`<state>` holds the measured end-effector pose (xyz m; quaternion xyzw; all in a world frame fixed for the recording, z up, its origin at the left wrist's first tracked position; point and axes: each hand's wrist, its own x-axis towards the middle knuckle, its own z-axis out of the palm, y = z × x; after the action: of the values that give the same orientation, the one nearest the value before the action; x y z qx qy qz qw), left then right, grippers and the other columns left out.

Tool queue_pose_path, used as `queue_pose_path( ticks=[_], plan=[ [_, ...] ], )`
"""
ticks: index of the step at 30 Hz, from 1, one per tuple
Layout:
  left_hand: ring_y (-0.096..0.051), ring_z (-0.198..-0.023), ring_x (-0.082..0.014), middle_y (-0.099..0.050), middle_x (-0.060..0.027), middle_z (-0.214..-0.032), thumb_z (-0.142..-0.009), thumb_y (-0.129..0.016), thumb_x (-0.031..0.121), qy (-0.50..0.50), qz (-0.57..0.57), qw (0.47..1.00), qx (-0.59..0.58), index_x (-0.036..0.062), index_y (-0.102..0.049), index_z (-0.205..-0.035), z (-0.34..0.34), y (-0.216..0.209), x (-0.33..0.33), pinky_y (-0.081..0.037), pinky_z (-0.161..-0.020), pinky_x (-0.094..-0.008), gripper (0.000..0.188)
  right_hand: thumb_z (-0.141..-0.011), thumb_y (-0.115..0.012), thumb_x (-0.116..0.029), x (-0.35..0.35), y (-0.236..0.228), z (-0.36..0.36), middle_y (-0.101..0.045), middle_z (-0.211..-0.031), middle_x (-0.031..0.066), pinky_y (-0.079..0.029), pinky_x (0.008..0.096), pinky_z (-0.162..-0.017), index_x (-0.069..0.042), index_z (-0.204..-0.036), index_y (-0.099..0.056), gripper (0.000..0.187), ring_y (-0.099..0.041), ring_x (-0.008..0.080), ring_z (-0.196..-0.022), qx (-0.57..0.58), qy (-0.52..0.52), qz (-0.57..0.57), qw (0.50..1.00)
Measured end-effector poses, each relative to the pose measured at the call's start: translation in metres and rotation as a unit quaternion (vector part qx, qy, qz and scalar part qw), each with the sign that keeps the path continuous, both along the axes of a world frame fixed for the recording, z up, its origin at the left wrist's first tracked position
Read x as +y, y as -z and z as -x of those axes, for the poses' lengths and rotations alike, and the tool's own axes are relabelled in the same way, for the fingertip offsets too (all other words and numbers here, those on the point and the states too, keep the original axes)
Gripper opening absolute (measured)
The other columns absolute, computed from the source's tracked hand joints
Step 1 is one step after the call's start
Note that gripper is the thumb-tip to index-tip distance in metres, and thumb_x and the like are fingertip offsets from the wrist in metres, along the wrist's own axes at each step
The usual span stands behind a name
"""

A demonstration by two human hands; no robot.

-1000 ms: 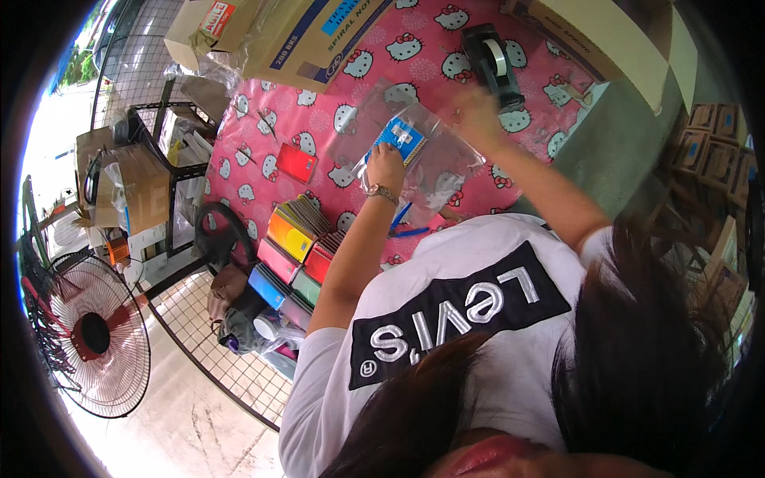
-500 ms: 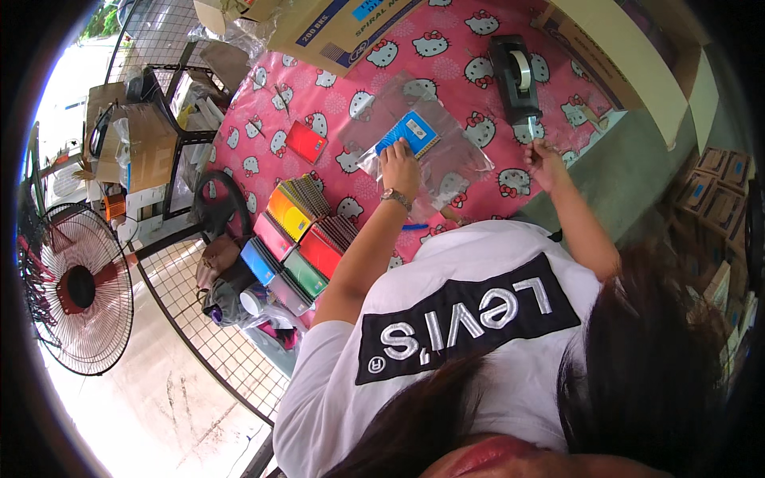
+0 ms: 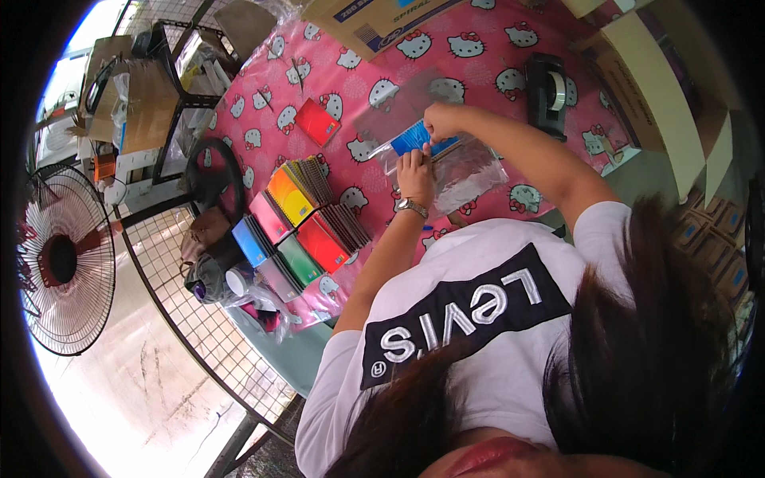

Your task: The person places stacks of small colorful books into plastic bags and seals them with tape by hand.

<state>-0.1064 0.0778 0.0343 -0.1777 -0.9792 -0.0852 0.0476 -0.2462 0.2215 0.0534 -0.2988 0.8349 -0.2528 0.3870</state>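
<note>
A blue spiral notebook lies inside a clear plastic bag on the pink patterned tablecloth. My left hand has its fingers closed on the bag at the notebook's near edge. Reaching across from the right, my right hand rests on the notebook's right part, its fingers curled and pressed down close to my left fingertips. Whatever the right fingers pinch is too small to make out. A black tape dispenser with a clear roll stands to the right of the bag.
One red notebook lies left of the bag. Stacked spiral notebooks in several colours sit at the table's left side. Cardboard boxes stand at the far side and right. A fan is beyond a wire mesh, at far left.
My right hand has left the tape dispenser and come left onto the bagged notebook. My left hand has slid to the notebook's near edge. The view has shifted slightly.
</note>
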Motion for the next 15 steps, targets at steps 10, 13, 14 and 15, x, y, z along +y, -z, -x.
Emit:
queue_pose_path(
  ticks=[10, 13, 14, 15],
  plan=[
    [-0.047, -0.1, -0.024, -0.048, -0.0077, -0.113, -0.083, -0.057, 0.022, -0.032, 0.081, 0.996, 0.031, 0.0109, -0.035, -0.139, -0.017, -0.004, 0.0, -0.033, -0.088, -0.0448, 0.062, -0.063, -0.078, -0.031, 0.003, 0.002, -0.006, -0.066, -0.088, 0.0152, -0.05, 0.0409, -0.068, -0.005, -0.082, -0.066, 0.035, -0.064, 0.0318, -0.082, 0.165, 0.008, -0.124, 0.978],
    [-0.043, -0.109, -0.0257, -0.045, -0.0089, -0.121, -0.083, -0.059, 0.028, -0.117, 0.05, 0.992, -0.003, 0.0134, -0.033, -0.141, -0.037, 0.003, -0.005, -0.028, -0.092, -0.0479, 0.065, -0.069, -0.075, -0.031, 0.01, -0.002, 0.003, -0.064, -0.096, 0.0138, -0.047, 0.0409, -0.074, -0.006, -0.093, -0.064, 0.037, -0.061, 0.0311, -0.092, 0.204, 0.041, -0.056, 0.976],
    [-0.042, -0.112, -0.0261, -0.044, -0.0091, -0.122, -0.083, -0.06, 0.03, -0.143, 0.029, 0.989, -0.031, 0.0143, -0.034, -0.14, -0.046, 0.005, -0.008, -0.027, -0.094, -0.0483, 0.065, -0.071, -0.074, -0.031, 0.012, -0.003, 0.002, -0.063, -0.098, 0.0131, -0.046, 0.0409, -0.077, -0.007, -0.097, -0.063, 0.037, -0.06, 0.0308, -0.095, 0.214, 0.069, -0.026, 0.974],
    [-0.04, -0.115, -0.0266, -0.043, -0.0092, -0.124, -0.083, -0.061, 0.033, -0.168, 0.009, 0.984, -0.06, 0.0153, -0.035, -0.14, -0.053, 0.009, -0.01, -0.026, -0.095, -0.0487, 0.065, -0.074, -0.072, -0.031, 0.014, 0.0, 0.005, -0.063, -0.1, 0.0125, -0.045, 0.041, -0.078, -0.007, -0.098, -0.063, 0.036, -0.059, 0.0307, -0.096, 0.235, 0.058, 0.001, 0.97]
  ],
)
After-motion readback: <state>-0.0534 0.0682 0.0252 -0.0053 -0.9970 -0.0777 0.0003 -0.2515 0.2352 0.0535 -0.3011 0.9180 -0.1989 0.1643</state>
